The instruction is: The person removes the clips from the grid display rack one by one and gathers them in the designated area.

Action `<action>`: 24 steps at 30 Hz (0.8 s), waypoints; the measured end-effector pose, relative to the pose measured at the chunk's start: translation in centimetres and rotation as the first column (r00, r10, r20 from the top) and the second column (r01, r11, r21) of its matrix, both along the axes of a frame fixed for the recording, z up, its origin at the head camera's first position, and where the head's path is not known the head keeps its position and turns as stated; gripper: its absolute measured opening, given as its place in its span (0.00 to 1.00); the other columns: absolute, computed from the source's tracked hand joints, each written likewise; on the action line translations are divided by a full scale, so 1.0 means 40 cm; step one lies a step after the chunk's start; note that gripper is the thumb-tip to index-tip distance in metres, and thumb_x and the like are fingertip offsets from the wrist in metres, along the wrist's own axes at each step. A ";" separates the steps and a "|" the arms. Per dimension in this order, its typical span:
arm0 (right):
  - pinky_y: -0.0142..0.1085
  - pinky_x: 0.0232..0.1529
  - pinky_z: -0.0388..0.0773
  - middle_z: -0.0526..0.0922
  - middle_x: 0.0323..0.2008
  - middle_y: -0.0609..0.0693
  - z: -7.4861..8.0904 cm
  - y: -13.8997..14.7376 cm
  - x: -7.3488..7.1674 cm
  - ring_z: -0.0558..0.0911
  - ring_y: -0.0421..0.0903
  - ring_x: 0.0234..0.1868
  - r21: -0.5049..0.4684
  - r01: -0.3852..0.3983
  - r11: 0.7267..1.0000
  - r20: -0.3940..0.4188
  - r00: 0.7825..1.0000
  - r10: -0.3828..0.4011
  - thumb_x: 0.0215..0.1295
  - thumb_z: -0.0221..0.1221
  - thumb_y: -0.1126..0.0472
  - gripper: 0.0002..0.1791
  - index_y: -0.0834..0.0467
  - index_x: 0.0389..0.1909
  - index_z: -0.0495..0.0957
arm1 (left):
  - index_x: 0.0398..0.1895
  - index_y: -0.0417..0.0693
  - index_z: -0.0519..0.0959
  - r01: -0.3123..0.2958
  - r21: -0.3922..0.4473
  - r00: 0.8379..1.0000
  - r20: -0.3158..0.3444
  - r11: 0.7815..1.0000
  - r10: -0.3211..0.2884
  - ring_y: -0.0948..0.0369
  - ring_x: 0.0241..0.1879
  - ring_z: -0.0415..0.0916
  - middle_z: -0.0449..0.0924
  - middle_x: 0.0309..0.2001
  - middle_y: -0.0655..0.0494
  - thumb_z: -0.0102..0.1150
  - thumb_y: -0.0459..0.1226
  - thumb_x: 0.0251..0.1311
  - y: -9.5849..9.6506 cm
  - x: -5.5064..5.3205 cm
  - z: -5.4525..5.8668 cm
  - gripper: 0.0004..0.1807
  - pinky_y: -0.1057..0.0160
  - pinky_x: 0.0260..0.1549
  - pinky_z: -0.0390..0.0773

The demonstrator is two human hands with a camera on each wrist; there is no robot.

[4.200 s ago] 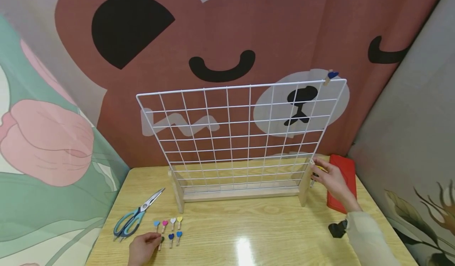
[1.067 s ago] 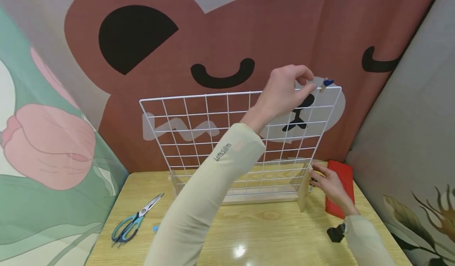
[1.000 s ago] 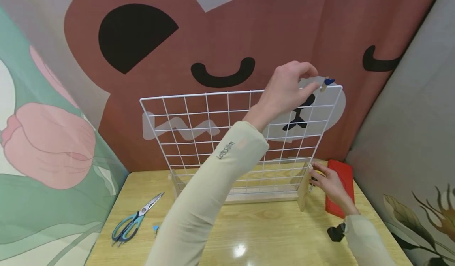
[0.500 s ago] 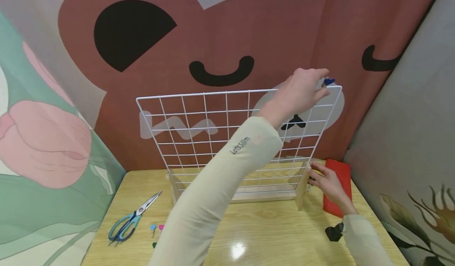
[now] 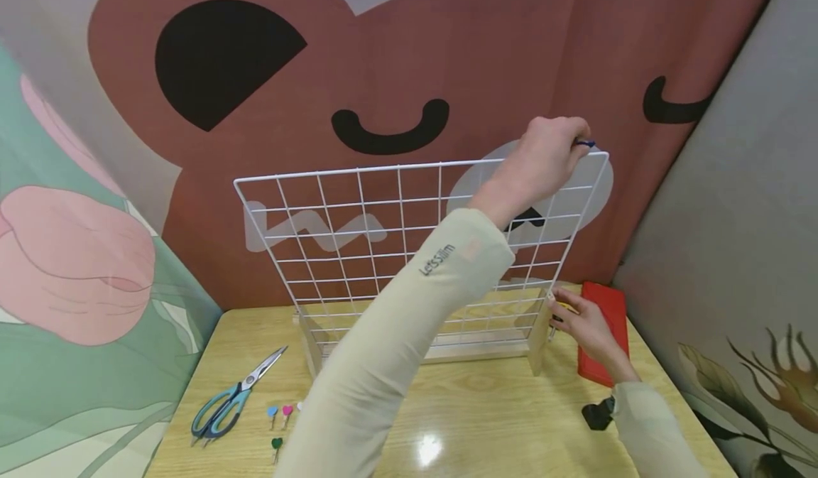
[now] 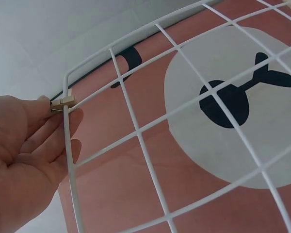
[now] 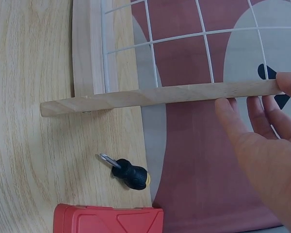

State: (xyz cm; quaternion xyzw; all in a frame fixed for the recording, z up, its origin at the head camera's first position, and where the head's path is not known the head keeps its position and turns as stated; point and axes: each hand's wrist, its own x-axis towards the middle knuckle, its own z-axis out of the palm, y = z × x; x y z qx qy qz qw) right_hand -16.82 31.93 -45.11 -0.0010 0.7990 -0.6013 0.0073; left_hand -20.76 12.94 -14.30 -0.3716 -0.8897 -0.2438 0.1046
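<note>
A white wire grid (image 5: 358, 170) stands upright in a wooden stand. Near its top right corner, a small wooden clothespin (image 6: 63, 103) with a dark blue heart sits on the rim wire. My left hand (image 5: 543, 157) reaches across the grid and pinches this clothespin between thumb and fingers; the hand covers most of it in the head view. Lower down, my right hand (image 5: 588, 327) grips the upper part of the stand's right wooden post (image 7: 160, 95), fingertips against its outer side. On the table at left lie blue (image 5: 273, 413), pink (image 5: 287, 410) and green (image 5: 276, 443) heart clothespins.
Scissors (image 5: 225, 401) with teal handles lie left of the stand. A red case (image 5: 603, 322) is beyond my right hand, and a stubby screwdriver (image 7: 131, 174) lies between case and post. My left sleeve (image 5: 409, 322) hides part of the grid and table.
My left hand has gone from the clothespins on the table up to the grid's top right, then moved right and taken hold of the blue-heart clothespin. My right hand has stayed at the post.
</note>
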 end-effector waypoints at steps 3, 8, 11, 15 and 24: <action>0.38 0.52 0.76 0.59 0.66 0.67 0.003 -0.001 0.002 0.75 0.47 0.57 -0.006 0.003 1.000 0.006 1.000 -0.003 0.73 0.51 0.52 0.35 0.68 0.71 0.54 | 0.50 0.50 0.80 0.008 0.020 1.000 -0.007 1.000 -0.008 0.68 0.35 0.71 0.80 0.44 0.62 0.53 0.40 0.68 -0.002 0.002 -0.002 0.11 0.76 0.33 0.69; 0.35 0.50 0.77 0.60 0.66 0.67 0.005 0.000 0.003 0.76 0.38 0.53 -0.017 0.001 1.000 -0.001 1.000 -0.001 0.73 0.52 0.52 0.35 0.69 0.71 0.54 | 0.46 0.52 0.82 -0.006 0.022 1.000 0.010 1.000 0.006 0.68 0.34 0.71 0.80 0.41 0.64 0.55 0.40 0.67 0.004 0.009 0.000 0.09 0.76 0.31 0.69; 0.35 0.50 0.77 0.59 0.66 0.67 0.003 0.001 0.004 0.75 0.33 0.51 -0.024 -0.001 1.000 -0.005 1.000 0.001 0.73 0.51 0.53 0.35 0.69 0.71 0.54 | 0.45 0.53 0.82 -0.009 0.005 1.000 0.015 1.000 0.009 0.69 0.37 0.72 0.81 0.42 0.64 0.55 0.39 0.67 0.008 0.016 -0.001 0.09 0.76 0.32 0.69; 0.32 0.49 0.77 0.59 0.66 0.66 0.000 0.000 0.009 0.75 0.30 0.49 -0.036 0.004 0.999 -0.004 1.000 -0.004 0.73 0.52 0.52 0.35 0.69 0.71 0.54 | 0.48 0.51 0.82 0.010 -0.007 0.997 -0.074 1.000 -0.011 0.68 0.43 0.75 0.81 0.47 0.62 0.54 0.38 0.68 0.001 0.017 -0.011 0.10 0.79 0.38 0.70; 0.31 0.48 0.77 0.59 0.66 0.67 -0.003 -0.011 0.011 0.75 0.26 0.47 -0.062 0.008 0.998 -0.004 1.000 -0.009 0.72 0.52 0.52 0.36 0.69 0.71 0.54 | 0.49 0.48 0.82 0.012 0.042 0.983 -0.181 0.999 -0.004 0.68 0.46 0.76 0.82 0.48 0.60 0.52 0.39 0.70 -0.018 0.012 -0.022 0.12 0.81 0.45 0.68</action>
